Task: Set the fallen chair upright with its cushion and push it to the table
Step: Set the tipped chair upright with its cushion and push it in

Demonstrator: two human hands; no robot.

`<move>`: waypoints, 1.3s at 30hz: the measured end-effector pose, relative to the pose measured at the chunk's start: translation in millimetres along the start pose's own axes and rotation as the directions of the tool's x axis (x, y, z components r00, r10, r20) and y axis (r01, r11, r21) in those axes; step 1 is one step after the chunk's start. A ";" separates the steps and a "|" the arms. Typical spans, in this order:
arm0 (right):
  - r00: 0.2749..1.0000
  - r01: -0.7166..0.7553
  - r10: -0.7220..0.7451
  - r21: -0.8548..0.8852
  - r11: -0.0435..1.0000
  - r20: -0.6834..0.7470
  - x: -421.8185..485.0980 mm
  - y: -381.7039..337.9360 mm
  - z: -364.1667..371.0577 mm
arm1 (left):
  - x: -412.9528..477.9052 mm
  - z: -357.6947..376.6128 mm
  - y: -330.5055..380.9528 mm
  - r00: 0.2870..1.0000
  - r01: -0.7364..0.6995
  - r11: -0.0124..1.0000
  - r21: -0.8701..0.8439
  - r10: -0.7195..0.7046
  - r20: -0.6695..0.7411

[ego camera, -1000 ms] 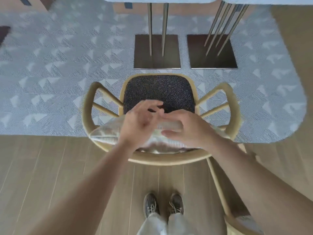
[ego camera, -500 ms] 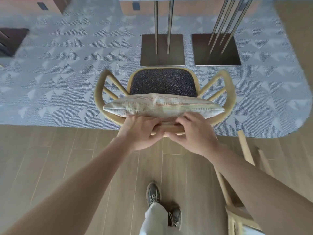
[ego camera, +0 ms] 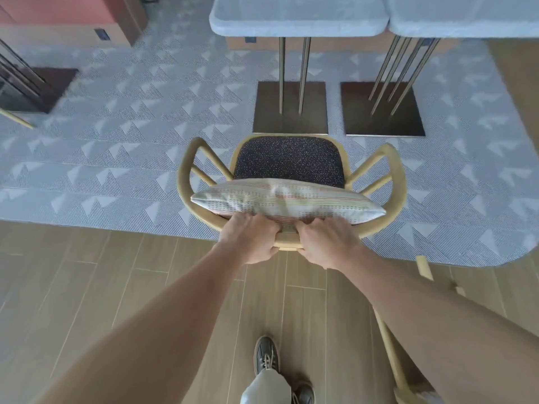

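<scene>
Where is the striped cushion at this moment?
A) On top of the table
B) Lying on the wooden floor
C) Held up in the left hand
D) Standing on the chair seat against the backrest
D: the striped cushion stands on the dark seat of the chair, against the backrest that both hands grip.

The chair [ego camera: 186, 182] stands upright on the patterned rug, its seat facing the table [ego camera: 297, 16]. Its frame is light wood, with a curved back rail that runs round into both arms, and the seat is dark and speckled. The cushion [ego camera: 287, 202] is pale with thin coloured stripes; it stands on its edge against the back rail. The table has a pale top on thin metal legs, and the chair's front edge is just beside its square base.
</scene>
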State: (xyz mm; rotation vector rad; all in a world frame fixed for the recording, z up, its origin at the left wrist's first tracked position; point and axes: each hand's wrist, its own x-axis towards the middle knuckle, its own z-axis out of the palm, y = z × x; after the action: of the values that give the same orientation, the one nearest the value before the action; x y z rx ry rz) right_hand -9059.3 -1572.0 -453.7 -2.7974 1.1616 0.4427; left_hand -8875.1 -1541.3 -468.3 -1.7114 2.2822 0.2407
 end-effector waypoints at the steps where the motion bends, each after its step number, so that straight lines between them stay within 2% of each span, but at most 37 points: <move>1: 1.000 -0.007 0.007 -0.003 1.000 0.001 8.6 5.3 -2.7 | 8.2 -2.2 -4.9 1.000 0.000 1.000 0.001 0.000 -0.002; 14: 0.997 -0.076 0.075 0.049 0.996 0.024 158.2 83.5 -39.2 | 154.2 -40.3 -109.9 0.997 -0.073 0.997 0.028 0.074 -0.037; 19: 0.997 -0.072 0.072 0.011 0.997 0.000 210.6 131.8 -47.7 | 220.7 -60.0 -135.2 0.989 -0.096 0.995 0.037 0.100 -0.109; 29: 1.000 0.012 -0.012 -0.081 0.997 -0.005 254.4 200.3 -63.5 | 292.9 -80.3 -145.1 0.994 -0.055 0.998 0.024 0.057 -0.096; 39: 0.999 0.047 -0.047 -0.099 0.994 0.005 247.7 244.0 -67.0 | 316.6 -93.5 -114.2 0.998 -0.014 1.000 0.018 0.015 -0.064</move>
State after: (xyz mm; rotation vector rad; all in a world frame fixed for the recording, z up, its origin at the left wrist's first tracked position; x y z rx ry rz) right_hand -9049.4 -1925.9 -453.9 -2.9000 1.1005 0.5137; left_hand -8859.4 -1890.1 -476.6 -1.7183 2.3361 0.1708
